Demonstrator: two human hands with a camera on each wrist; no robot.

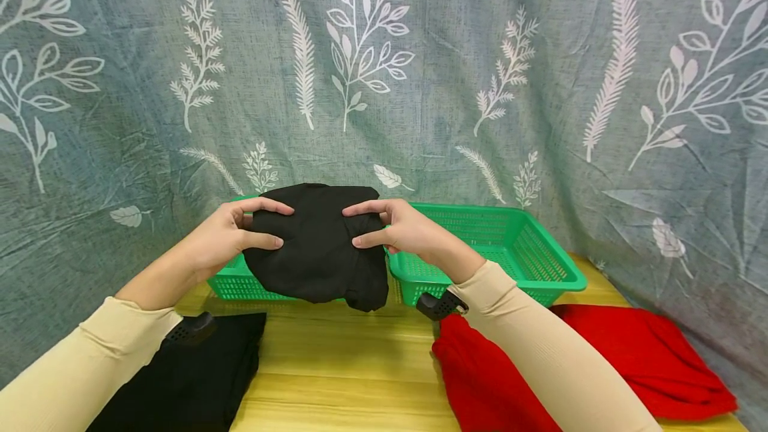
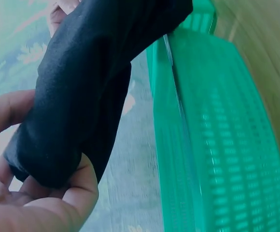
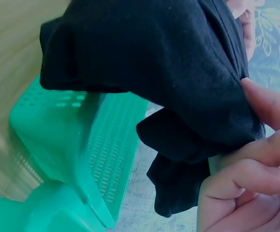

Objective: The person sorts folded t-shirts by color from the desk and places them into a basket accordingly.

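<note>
A folded black cloth [image 1: 318, 245] is held up between both hands, in front of the left green basket [image 1: 231, 285]. My left hand [image 1: 225, 235] grips its left side, thumb and forefinger on the near face. On the right side my right hand [image 1: 405, 229] grips it the same way. The left wrist view has the cloth [image 2: 72, 96] bunched between the fingers, with other fingers tucked beneath. In the right wrist view loose folds of the cloth [image 3: 178, 183] hang below the fingers.
A second green basket [image 1: 480, 245] stands to the right on the wooden table [image 1: 336, 365]. Another black cloth [image 1: 198, 379] lies at the front left. Red cloths [image 1: 654, 359] lie at the front right, partly under the right forearm. A patterned curtain [image 1: 420, 139] hangs behind.
</note>
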